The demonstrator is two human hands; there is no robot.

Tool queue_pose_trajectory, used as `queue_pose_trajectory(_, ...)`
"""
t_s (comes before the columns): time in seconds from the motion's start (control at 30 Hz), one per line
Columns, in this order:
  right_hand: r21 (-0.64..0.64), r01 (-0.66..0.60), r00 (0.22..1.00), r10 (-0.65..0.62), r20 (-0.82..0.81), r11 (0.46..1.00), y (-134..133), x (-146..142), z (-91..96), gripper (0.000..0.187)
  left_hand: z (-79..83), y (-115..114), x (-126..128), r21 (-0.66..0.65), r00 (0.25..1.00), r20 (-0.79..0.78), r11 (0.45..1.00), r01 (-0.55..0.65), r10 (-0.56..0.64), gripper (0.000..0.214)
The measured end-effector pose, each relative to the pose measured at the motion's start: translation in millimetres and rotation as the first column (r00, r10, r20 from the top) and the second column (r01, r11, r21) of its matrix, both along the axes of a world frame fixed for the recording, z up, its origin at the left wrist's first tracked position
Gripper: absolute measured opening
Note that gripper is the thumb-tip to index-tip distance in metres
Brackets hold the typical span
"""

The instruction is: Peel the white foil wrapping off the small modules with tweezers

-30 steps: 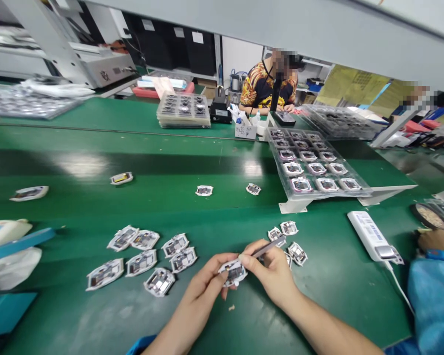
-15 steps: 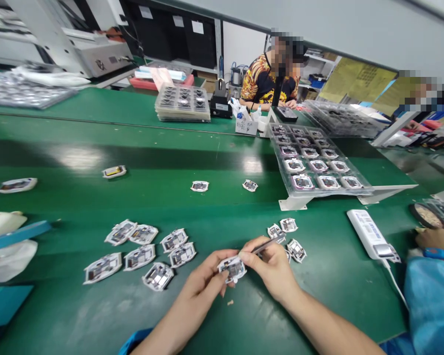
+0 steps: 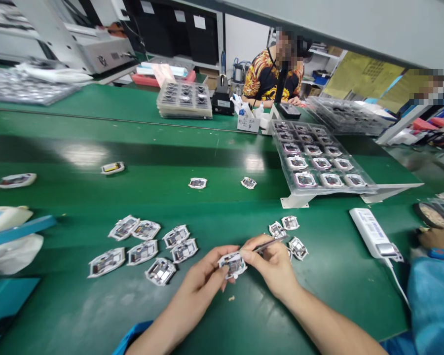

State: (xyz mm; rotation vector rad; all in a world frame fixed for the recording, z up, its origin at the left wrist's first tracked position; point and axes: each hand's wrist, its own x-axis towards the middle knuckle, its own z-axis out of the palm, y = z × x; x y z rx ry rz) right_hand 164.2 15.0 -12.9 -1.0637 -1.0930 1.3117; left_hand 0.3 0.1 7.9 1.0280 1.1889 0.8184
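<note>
Between the thumb and fingers of my left hand (image 3: 206, 278) is a small white watch-like housing (image 3: 235, 266) with a circuit board inside. My right hand (image 3: 274, 270) grips metal tweezers (image 3: 268, 244), whose shaft points up to the right, and its thumb and fingertip touch the housing's upper right edge. The fingers partly cover the housing, so the contact point is hidden. Several similar housings lie left of my hands, among them one with a bright metal board (image 3: 160, 271). A smaller group, including one tilted housing (image 3: 298, 248), lies just beyond my right hand.
A clear tray (image 3: 331, 180) of housings rests on a raised stand at the right. Nearer is a white cabled device (image 3: 373, 231). A co-worker's blue sleeve (image 3: 432, 296) is at the right edge. Two housings, one centred (image 3: 198, 183), lie farther back. Another person sits across the bench.
The whole view has shifted slightly. Both hands keep nearly the same pose on the housing, with the tweezers still in the right hand.
</note>
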Motion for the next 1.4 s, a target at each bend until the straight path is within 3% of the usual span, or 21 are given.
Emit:
queue_pose_trajectory(0.27, 0.038, -0.116, 0.993, 0.117, -0.02, 0.992, 3, 3, 6.0, 0.023, 2.6, 2, -6, 0.006, 0.999, -0.012, 0.999, 0.043, -0.043, 0.037)
queue_pose_trajectory(0.53, 0.037, -0.12, 0.993, 0.119, 0.005, 0.992, 3, 4, 6.9, 0.019, -3.2, 3, -6, -0.017, 0.996, -0.052, 0.997, 0.077, -0.078, 0.044)
queue_pose_trajectory(0.67, 0.036, -0.078, 0.997, 0.077, 0.02, 0.996, 1, 2, 6.2, 0.016, -2.7, 3, -4, -0.042, 1.0, 0.014, 0.999, 0.003, -0.003, 0.036)
queue_pose_trajectory(0.9, 0.003, 0.046, 0.998, -0.046, 0.044, 0.999, -2, 3, 4.3, 0.013, 2.7, 3, -2, -0.221, 0.938, 0.298, 0.969, -0.112, 0.176, 0.026)
queue_pose_trajectory(1.1, 0.097, 0.055, 0.99, -0.066, 0.121, 0.994, -5, 1, 4.5, 0.007, 6.4, 0, 1, -0.206, 0.943, 0.265, 0.967, -0.147, 0.2, 0.03)
queue_pose_trajectory(1.27, 0.089, 0.009, 0.999, -0.014, 0.052, 0.996, -5, -1, 3.5, 0.005, 6.5, 1, 6, -0.181, 0.965, 0.191, 0.972, -0.147, 0.182, 0.04)
queue_pose_trajectory(1.4, 0.172, -0.055, 0.998, 0.054, 0.011, 0.984, -5, -2, 4.3, 0.006, 2.2, 2, 5, -0.175, 0.972, 0.167, 0.975, -0.138, 0.167, 0.043)
